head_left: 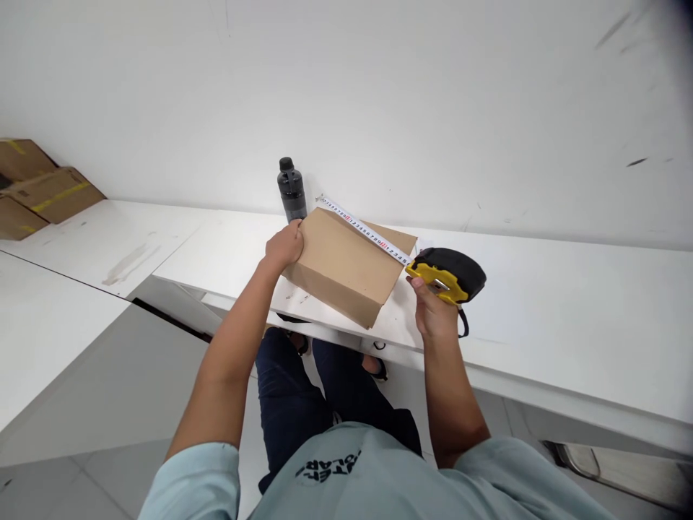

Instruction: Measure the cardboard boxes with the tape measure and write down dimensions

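A plain brown cardboard box (346,263) lies on the white table (568,303) in front of me. My left hand (284,245) is closed on the box's left corner. My right hand (436,307) grips a yellow and black tape measure (448,274) at the box's right side. The white tape blade (364,227) runs from the tape measure along the box's far top edge to its far left corner.
A dark bottle (291,189) stands upright just behind the box, near the white wall. Several brown cardboard boxes (37,189) are stacked at the far left on another white surface. My legs and the grey floor (97,404) show below the table edge.
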{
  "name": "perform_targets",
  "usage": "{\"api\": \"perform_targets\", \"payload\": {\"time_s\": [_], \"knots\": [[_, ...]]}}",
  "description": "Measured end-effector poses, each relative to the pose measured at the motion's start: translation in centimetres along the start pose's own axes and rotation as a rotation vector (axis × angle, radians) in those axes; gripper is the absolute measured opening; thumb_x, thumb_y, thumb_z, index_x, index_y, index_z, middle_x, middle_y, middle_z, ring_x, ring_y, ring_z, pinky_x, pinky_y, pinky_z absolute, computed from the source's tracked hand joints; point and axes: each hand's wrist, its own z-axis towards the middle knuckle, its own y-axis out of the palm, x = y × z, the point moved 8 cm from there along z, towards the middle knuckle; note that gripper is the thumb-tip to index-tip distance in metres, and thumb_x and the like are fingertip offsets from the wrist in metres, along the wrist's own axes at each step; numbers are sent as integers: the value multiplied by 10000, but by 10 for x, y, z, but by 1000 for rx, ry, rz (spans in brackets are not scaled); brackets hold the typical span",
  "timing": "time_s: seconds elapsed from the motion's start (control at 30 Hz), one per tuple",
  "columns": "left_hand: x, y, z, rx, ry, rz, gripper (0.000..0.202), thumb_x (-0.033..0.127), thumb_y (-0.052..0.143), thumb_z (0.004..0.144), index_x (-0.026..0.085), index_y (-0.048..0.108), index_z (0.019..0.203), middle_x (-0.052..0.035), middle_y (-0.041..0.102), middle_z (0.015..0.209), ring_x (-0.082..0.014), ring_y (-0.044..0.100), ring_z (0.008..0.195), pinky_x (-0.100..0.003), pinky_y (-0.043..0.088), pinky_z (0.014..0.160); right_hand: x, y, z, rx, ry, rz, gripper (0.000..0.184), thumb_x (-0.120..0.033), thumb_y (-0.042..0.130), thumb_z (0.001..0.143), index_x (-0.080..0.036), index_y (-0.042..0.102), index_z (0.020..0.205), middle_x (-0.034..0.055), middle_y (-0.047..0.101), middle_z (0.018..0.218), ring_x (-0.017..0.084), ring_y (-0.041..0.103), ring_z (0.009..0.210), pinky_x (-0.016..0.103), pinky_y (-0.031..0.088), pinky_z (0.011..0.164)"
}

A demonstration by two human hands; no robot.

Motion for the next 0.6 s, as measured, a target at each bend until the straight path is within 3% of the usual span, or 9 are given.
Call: {"api": "perform_targets", "payload": {"time_s": [0.17,0.33,0.47,0.6], "knots": [[-9,-5,-13,69,39,-86,607,458,301,1078,252,472,1623,-84,566,1628,-377,576,1437,-533,464,1160,-6,1,-11,-65,66,118,553,-404,1031,528,-257,729,967,-27,763,954,176,747,889,398,655,873],[-42,-12,-39,213,85,-298,601,564,361,1078,260,524,1571,-77,604,1589,-337,592,1425,-476,475,1165,-19,-8,-13,-150,158,233,611,-535,1031,526,-290,775,1024,2,793,1137,167,768,896,299,654,767],[-72,-23,-46,382,166,-361,600,534,340,1091,191,541,1540,-137,653,1506,-298,607,1384,-438,454,1185,-39,-24,-2,-124,105,255,749,-758,959,466,-290,807,1030,-2,794,1137,130,738,795,272,652,686],[-102,-12,-42,396,47,-235,629,479,340,1082,124,473,1584,-218,614,1516,-366,557,1419,-540,398,1213,-63,-38,2,-66,28,231,797,-826,918,444,-285,820,1021,-21,784,1143,97,703,763,228,628,633]]}}
